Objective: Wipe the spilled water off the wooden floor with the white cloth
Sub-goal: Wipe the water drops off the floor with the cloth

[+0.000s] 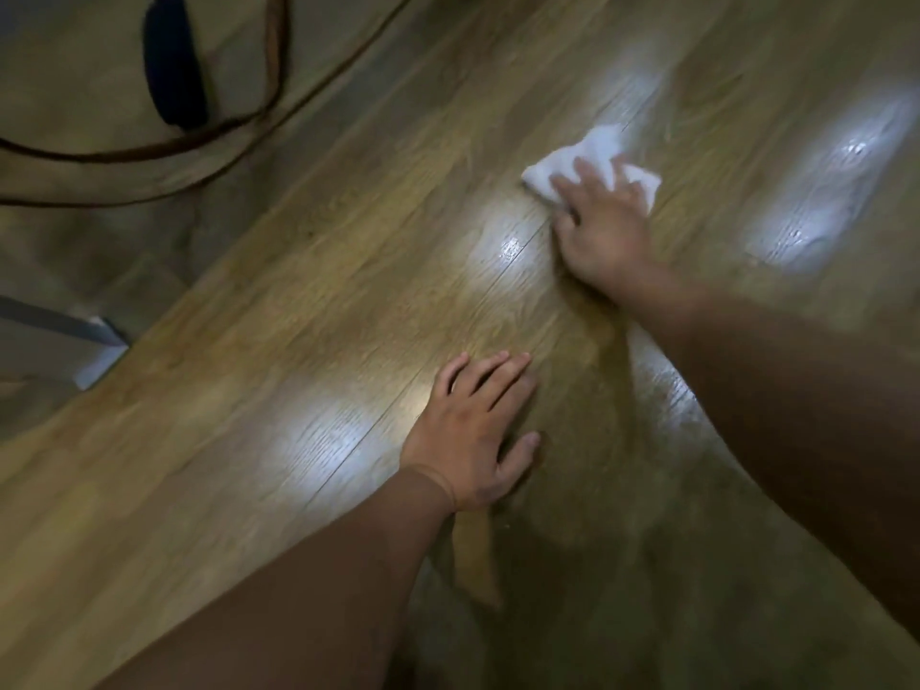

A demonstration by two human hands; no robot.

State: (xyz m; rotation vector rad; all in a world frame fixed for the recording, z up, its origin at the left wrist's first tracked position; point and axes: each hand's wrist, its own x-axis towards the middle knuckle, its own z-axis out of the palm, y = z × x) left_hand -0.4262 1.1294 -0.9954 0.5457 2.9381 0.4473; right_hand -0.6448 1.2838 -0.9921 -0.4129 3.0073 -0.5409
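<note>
The right hand (pixel 602 226) is up in the upper middle of the frame, fingers spread and pressing down flat on the bunched white cloth (pixel 595 144), which lies on the wooden floor (pixel 298 316) with its edges poking out past the fingertips. Down at lower centre the left hand (pixel 473 435) is planted palm-down on the boards, fingers straight and holding nothing. Spilled water (pixel 841 181) glistens at the right edge, a smaller wet glint (pixel 510 249) sits just left of the right hand, and dark cables (pixel 239 127) loop across the upper left.

Bare left forearm (pixel 308 580), bare right forearm (pixel 796 390), bare left grip (pixel 468 430), bare right grip (pixel 605 231), slightly blurred
</note>
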